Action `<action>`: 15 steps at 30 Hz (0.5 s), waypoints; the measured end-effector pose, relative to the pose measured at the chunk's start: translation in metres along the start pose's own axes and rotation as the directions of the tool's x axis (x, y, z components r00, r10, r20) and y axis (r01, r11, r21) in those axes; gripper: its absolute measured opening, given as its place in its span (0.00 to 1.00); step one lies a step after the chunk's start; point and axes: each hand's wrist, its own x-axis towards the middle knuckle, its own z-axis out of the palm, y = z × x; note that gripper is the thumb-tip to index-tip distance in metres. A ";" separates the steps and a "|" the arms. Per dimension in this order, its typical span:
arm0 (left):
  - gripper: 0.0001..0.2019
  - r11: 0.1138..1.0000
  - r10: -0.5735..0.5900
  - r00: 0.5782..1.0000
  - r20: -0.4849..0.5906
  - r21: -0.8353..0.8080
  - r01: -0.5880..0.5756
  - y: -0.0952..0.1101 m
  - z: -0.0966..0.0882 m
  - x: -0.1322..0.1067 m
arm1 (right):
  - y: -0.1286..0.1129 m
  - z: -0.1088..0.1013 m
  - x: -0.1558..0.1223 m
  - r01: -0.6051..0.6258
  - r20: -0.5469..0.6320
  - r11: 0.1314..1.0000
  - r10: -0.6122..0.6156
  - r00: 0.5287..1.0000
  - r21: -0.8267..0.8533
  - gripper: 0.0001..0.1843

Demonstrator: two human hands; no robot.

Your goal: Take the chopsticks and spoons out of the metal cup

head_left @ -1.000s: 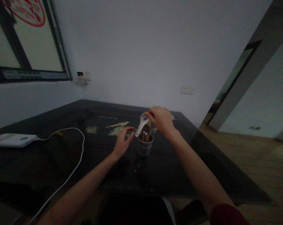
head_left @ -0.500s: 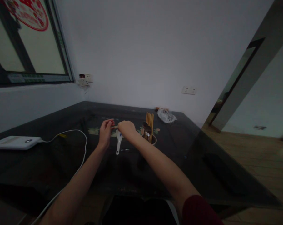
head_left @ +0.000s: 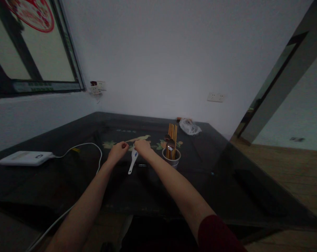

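Note:
A white ceramic spoon (head_left: 132, 162) with blue marks lies on the dark glass table (head_left: 69, 175), handle pointing toward me. My right hand (head_left: 143, 147) rests over its bowl end with fingers closed on it. My left hand (head_left: 118, 151) sits just left of the spoon, fingers curled, fingertips almost meeting the right hand; it holds nothing that I can see. To the right stands a small metal cup (head_left: 171, 158) with wooden chopsticks (head_left: 172, 134) and metal spoons upright in it.
A white device (head_left: 26, 158) with a white cable (head_left: 87, 147) lies at the table's left. A crumpled clear plastic bag (head_left: 189, 127) sits at the far edge by the wall. Wall sockets, a window at left, a doorway at right.
My right hand lifted the white spoon out of the metal cup, carried it left and laid it on the table. My left hand moved closer to it.

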 end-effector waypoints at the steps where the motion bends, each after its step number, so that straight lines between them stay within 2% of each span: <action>1: 0.13 0.999 0.002 0.999 0.036 0.038 -0.004 -0.001 0.002 0.000 | 0.001 0.003 0.002 -0.012 -0.019 1.000 0.012 1.000 -0.004 0.17; 7: 0.17 0.984 0.027 0.983 0.184 0.171 -0.059 -0.003 0.012 -0.001 | 0.008 0.020 0.009 -0.019 -0.028 1.000 0.019 0.999 -0.002 0.16; 15: 0.15 0.983 0.001 0.962 0.272 0.176 -0.051 -0.002 0.016 -0.005 | 0.006 0.028 0.013 -0.090 -0.010 0.995 0.090 0.996 0.039 0.16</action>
